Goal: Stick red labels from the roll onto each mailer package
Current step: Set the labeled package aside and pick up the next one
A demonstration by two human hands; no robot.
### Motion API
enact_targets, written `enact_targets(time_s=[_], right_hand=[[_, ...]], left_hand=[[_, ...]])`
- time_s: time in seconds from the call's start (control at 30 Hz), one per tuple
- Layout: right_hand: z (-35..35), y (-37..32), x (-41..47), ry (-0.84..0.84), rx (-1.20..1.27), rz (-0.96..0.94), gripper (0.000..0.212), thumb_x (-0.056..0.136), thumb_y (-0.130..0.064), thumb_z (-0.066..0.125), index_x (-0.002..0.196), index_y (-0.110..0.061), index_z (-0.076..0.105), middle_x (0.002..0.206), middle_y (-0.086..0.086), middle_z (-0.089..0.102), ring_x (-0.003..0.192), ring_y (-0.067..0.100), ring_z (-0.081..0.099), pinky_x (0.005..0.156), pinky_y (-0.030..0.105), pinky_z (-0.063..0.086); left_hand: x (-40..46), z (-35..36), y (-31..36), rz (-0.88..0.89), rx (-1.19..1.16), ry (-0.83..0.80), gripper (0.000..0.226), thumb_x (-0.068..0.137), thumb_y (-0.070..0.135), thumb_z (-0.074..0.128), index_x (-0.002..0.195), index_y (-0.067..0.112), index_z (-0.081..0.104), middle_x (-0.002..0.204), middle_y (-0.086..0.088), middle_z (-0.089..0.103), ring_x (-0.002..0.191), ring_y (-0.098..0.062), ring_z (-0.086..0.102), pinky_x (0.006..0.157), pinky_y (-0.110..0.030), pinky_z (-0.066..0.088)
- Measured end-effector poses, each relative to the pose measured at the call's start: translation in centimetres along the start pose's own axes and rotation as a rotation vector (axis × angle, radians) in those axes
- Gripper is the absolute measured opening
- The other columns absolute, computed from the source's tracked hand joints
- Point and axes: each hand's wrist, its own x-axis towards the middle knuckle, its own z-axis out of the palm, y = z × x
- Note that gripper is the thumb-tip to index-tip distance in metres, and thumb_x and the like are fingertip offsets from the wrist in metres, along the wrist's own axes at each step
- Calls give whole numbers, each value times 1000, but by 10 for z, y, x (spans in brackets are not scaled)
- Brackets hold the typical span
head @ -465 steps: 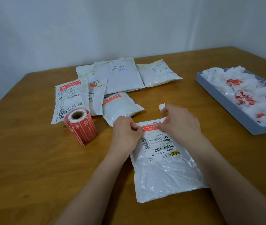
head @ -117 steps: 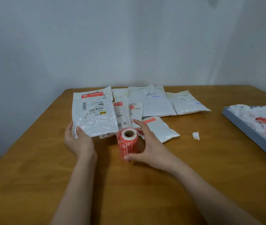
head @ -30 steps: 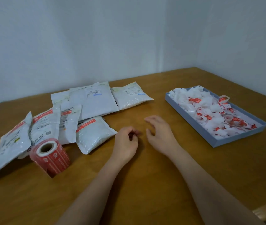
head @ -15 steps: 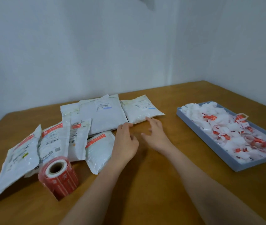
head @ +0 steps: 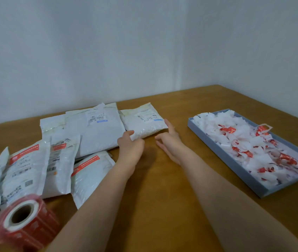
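Both hands at the unlabelled white mailer, frame centre
Left hand grips its near corner; right hand, fingers loosely spread, touches its right edge

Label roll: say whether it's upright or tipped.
Tipped. The label roll lies on its side on the table, its hollow core facing the camera.
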Motion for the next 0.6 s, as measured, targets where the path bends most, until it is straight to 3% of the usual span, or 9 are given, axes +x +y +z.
enact_targets(time_s=[0.1, 0.27, 0.4, 0.5, 0.6], right_hand=[[-1, 2, 4, -27, -51, 3, 79, 80, 2, 51, 150, -29, 28, 153, -4, 22, 117, 19, 46, 100, 36, 48], [-3, 3, -2, -6, -80, -5, 70, 84, 5, 49, 149, -11, 29, 153, 3, 31, 120, 17, 46, 104, 36, 46], [-4, -10, -17, -5, 127, 31, 59, 91, 0, 55, 146, -8, 36, 150, 5, 38, 133, 20, 41, 106, 32, 42], [-5, -24, -30, 91, 154, -31, 47, 91, -7, 62, 136, -10, 51, 139, 5, 51, 114, 16, 54, 101, 32, 47], [-4, -33, -43, 235, 233, -73, 25, 87, -13, 70, 112, -16, 65, 119, 1, 64, 92, 11, 61, 96, 37, 52]], left_hand=[[3, 3, 5, -74, -144, -33, 49, 91, 7, 50, 138, 21, 41, 129, -9, 51, 99, -21, 63, 95, -40, 52], [2, 8, 11, -122, -215, -20, 42, 92, 7, 52, 133, 17, 44, 105, -6, 58, 92, -21, 67, 92, -39, 54], [-6, 4, 16, -145, -266, -26, 39, 92, 6, 52, 129, 17, 45, 104, -8, 56, 88, -21, 67, 86, -35, 57], [-14, -3, 21, -172, -308, -29, 37, 92, 7, 54, 128, 14, 47, 99, -8, 54, 78, -19, 62, 69, -29, 55], [-25, -8, 22, -200, -324, -46, 31, 92, 9, 54, 122, 6, 50, 95, -10, 54, 71, -18, 56, 57, -26, 48]])
